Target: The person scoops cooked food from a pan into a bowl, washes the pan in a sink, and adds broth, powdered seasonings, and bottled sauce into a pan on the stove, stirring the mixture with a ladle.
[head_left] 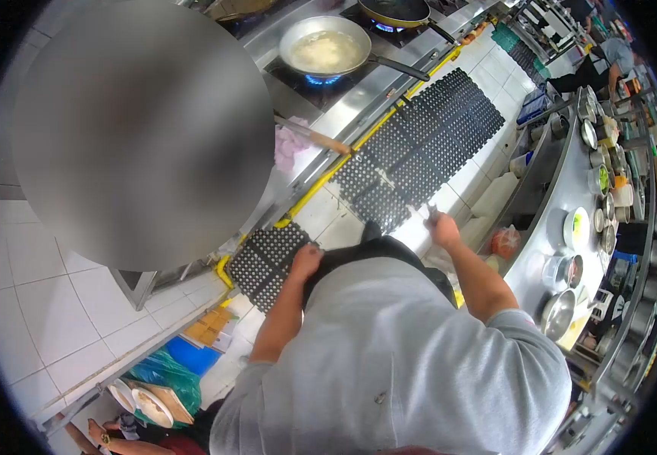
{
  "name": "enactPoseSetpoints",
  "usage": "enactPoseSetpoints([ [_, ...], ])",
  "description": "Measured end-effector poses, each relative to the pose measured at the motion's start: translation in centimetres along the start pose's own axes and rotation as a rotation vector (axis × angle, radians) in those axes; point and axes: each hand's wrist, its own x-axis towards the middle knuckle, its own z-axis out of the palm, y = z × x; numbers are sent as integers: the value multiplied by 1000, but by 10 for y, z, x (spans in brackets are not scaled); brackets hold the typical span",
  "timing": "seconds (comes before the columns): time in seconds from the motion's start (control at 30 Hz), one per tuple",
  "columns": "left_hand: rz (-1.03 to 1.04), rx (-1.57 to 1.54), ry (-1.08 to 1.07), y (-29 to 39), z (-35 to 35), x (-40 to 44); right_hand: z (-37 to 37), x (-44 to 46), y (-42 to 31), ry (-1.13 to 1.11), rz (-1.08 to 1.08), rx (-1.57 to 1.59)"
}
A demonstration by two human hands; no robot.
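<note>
My left hand (307, 260) hangs low beside my dark trousers, above the black mat. Its fingers are curled, and their inner side is hidden. My right hand (442, 229) is held out toward the worktop side with its fingers closed; a small greyish shape shows at the fingertips, too small to name. Neither hand touches the stove. A light pan (327, 47) with pale food in liquid sits over a lit blue flame. At the stove's edge lie a pink cloth (290, 144) and a wooden handle (330, 142).
A dark pan (395, 9) sits on another lit burner. Perforated black mats (427, 136) cover part of the tiled floor. Along the right runs a steel worktop (525, 265) with bowls and containers. Another person (615, 57) stands far right; someone's forearm (127, 446) shows lower left. A grey blur hides the upper left.
</note>
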Motion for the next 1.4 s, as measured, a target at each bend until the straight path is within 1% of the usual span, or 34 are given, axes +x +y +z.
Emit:
enactPoseSetpoints([
  [0.03,170,175,48,28,14,15,-18,7,10,17,19,61],
  [0.07,159,164,63,74,16,17,-36,24,13,42,26,122],
  [0.1,170,27,-11,145,0,5,-55,43,10,44,1,116],
  [0.13,186,-106,-87,196,-9,2,-73,59,8,163,-45,130],
  [0.17,271,-241,-145,219,-7,15,-89,77,8,279,-83,147],
  [0.2,255,-312,-213,263,-15,11,-105,96,5,302,-68,351],
  [0.23,239,-384,-289,313,-28,0,-124,113,-2,302,-65,347],
  [0.27,239,-387,-297,345,-33,0,-142,133,-9,330,-66,378],
  [0.3,257,-368,-348,373,-37,5,-157,152,-12,361,-63,408],
  [0.33,280,-348,-400,400,-41,14,-166,178,-7,377,-91,351],
  [0.37,293,-352,-414,426,-45,24,-182,193,-17,367,-41,369],
  [0.43,452,-379,-464,470,-50,48,-201,236,-10,302,-23,452],
  [0.5,479,-401,-514,514,-57,88,-223,275,8,317,-119,372],
  [0.53,474,-463,-519,538,-62,107,-240,284,13,236,-38,544],
  [0.57,459,-509,-542,561,-70,121,-263,293,20,256,12,356],
  [0.6,451,-495,-515,587,-81,136,-284,298,30,274,29,331],
  [0.63,458,-474,-518,623,-87,153,-301,302,49,372,3,241],
  [0.67,462,-454,-476,659,-92,166,-336,294,43,389,60,255],
  [0.7,472,-433,-440,691,-94,178,-367,284,45,372,110,479],
  [0.73,479,-382,-434,718,-97,196,-387,288,60,396,177,397],
  [0.77,483,-333,-410,742,-98,213,-398,291,76,541,112,369],
  [0.8,528,-275,-443,771,-97,227,-415,290,85,571,155,505],
  [0.83,573,-224,-455,799,-93,240,-430,288,93,631,176,475],
  [0.87,586,-192,-520,814,-84,256,-435,291,99,680,267,528],
  [0.9,582,-182,-577,838,-74,268,-443,290,104,700,351,690],
  [1.03,608,-85,-738,943,12,288,-492,293,116,739,167,527],
  [1.1,614,-6,-782,986,77,287,-491,328,151,782,4,560],
  [1.17,787,96,-820,1021,154,284,-517,347,173,726,-71,548],
  [1.2,872,146,-797,1038,195,277,-537,355,189,756,-61,568],
  [1.23,947,204,-775,1054,231,268,-554,362,197,679,-88,587],
  [1.27,1067,265,-694,1075,267,257,-566,369,205,599,-119,604],
  [1.3,1074,293,-710,1088,290,270,-575,380,217,619,-109,626],
  [1.37,1387,301,-700,1116,335,309,-598,396,243,729,-253,527],
  [1.4,1368,291,-694,1146,347,297,-629,376,249,725,-241,621],
])
